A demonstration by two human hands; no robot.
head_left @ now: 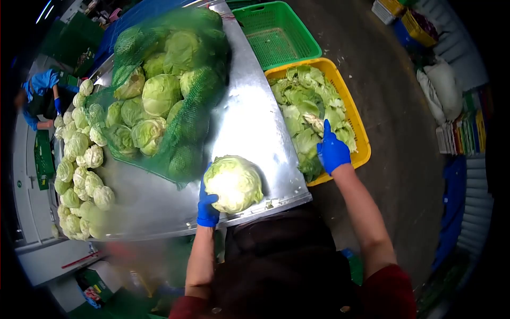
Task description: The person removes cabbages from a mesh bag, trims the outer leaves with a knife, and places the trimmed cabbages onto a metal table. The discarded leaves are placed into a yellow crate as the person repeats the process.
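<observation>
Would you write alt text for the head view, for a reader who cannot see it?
A person's blue-gloved left hand holds a cabbage on a steel table, while the right hand holds a leaf over a yellow crate of leaves. A green net of cabbages lies behind.

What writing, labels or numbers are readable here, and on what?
None can be read.
Green mark on the white unit, far left: too small.
Coloured stack, right edge: blurred.
Yellow basket, green basket, cabbage under the left hand: no lettering shows.
</observation>
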